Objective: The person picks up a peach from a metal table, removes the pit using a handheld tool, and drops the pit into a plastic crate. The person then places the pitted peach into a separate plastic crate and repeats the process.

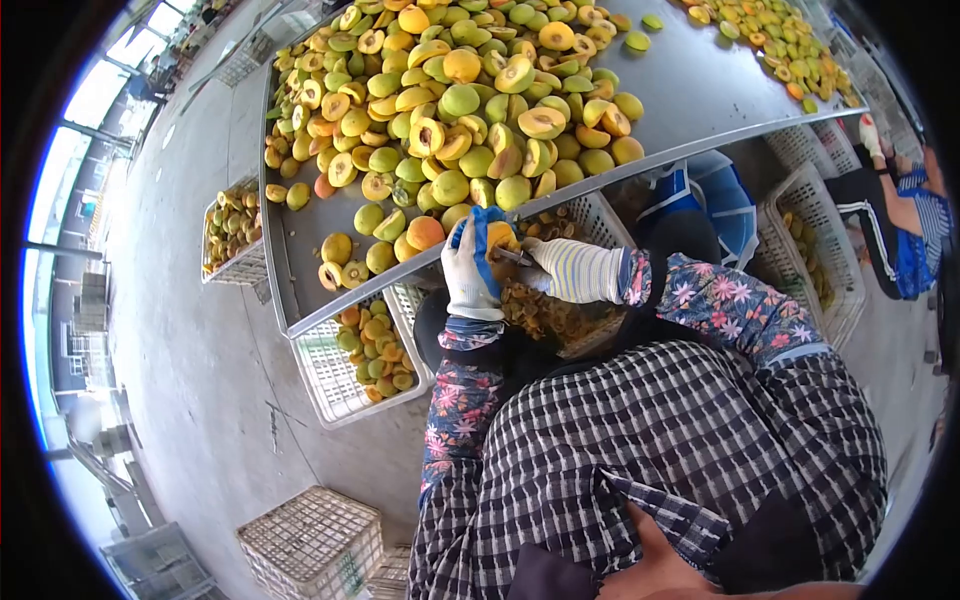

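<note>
A grey metal table (680, 95) heaped with cut fruit (462, 66).
The main heap, green, yellow and orange, covers much of the tabletop's left and middle, some halves cut side up, others skin side up; several loose pieces (337, 247) lie near the left corner, inside the raised rim (700, 157). A bare stretch of metal, with a few green pieces (637, 41) at its upper left, parts this heap from another pile (790, 50) on the right. On the concrete floor (190, 300), at lower left, stands a pale slatted crate (300, 530).
</note>
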Available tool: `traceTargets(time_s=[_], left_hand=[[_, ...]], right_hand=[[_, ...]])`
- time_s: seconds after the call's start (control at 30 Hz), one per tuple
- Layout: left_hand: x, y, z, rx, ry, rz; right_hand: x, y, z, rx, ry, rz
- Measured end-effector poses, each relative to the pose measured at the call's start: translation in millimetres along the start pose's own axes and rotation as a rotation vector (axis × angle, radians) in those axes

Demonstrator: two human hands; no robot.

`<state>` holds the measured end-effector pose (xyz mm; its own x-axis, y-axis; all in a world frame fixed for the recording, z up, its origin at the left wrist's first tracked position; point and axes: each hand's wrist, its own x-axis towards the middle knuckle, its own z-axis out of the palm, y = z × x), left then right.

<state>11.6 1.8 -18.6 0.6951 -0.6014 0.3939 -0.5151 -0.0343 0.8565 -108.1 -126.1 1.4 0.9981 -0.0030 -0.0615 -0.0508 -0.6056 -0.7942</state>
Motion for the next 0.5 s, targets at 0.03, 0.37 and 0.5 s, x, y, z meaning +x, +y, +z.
traceTargets(time_s=[0.03, 0.37, 0.5], left_hand=[[0.0, -0.8, 3.1, -0.289, -0.012, -0.173], [-7.4, 1.2, 16.9, -0.505, 0.207, -0.329], [-4.9, 9.4, 13.3, -0.534, 0.084, -0.286]], right_hand=[[-1.7, -1.0, 0.0, -0.04, -0.029, 0.069], [-13.3, -46.1, -12.8, 0.589, -0.172, 0.404], [-8.5, -30.1, -19.8, 0.921, -0.303, 0.603]])
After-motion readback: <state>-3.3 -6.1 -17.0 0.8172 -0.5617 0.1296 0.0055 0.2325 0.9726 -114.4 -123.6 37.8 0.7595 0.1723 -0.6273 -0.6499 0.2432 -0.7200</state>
